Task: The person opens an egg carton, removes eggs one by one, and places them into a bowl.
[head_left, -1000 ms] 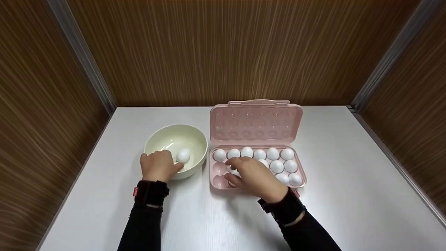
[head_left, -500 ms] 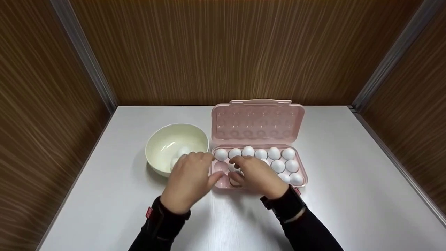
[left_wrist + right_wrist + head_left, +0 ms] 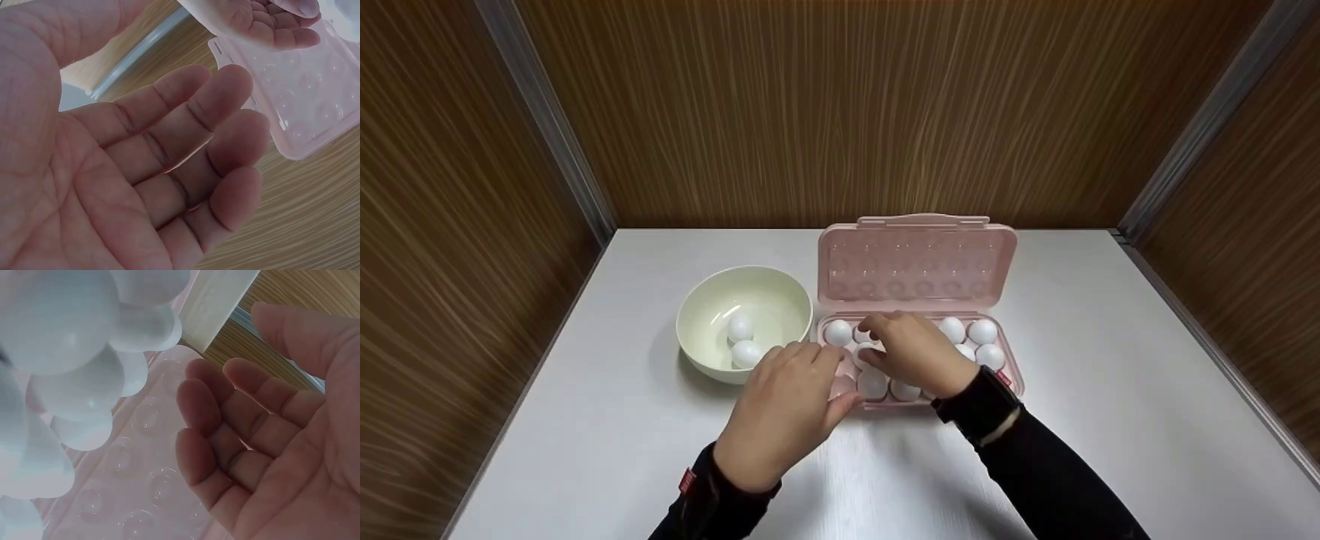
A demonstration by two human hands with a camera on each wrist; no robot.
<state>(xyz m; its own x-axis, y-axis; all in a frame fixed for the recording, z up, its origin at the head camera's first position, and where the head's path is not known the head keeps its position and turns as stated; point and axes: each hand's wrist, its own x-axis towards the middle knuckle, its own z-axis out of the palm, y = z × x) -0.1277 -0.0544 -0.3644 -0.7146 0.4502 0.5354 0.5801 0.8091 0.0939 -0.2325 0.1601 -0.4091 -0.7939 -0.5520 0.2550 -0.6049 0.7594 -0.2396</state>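
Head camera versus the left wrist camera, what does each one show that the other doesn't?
Only the head view shows the cream bowl with two white eggs in it, the eggs seated in the pink egg tray, the white table and both black sleeves. Only the left wrist view shows the left hand from the palm side, fingers relaxed and holding nothing. Both show the right hand reaching over the tray and the tray's raised clear pink lid.

The right hand (image 3: 919, 352) covers several eggs (middle rows) in the pink egg tray (image 3: 1014, 375); the left hand (image 3: 784, 409) hides the tray's near-left corner. Whether either touches an egg is unclear.
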